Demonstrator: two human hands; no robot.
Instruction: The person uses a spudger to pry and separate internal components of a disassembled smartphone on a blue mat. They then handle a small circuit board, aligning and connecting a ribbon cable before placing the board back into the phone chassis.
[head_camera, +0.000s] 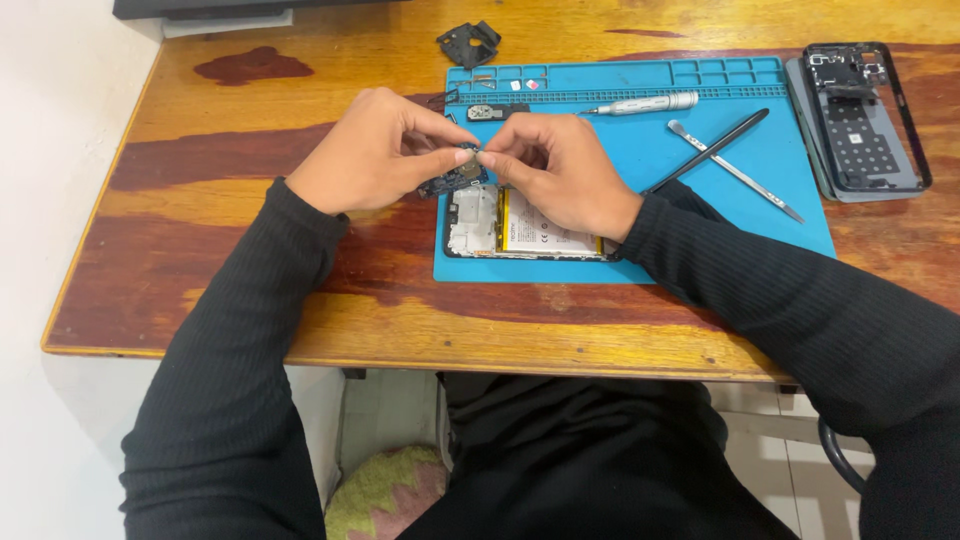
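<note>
Pinching a small circuit board (455, 177) between both hands' fingers (448, 150).

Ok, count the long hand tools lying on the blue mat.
3: a screwdriver by the mat's tray slots, a black spudger and a metal pry tool crossing right of the hands.

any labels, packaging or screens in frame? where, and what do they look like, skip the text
Battery label: on the opened phone at the blue mat's near edge, below the right hand; rectangular, white with a yellow strip and dark print.
Dark screen edge: top left, behind the table; black, mostly cut off.
No packaging visible.
</note>
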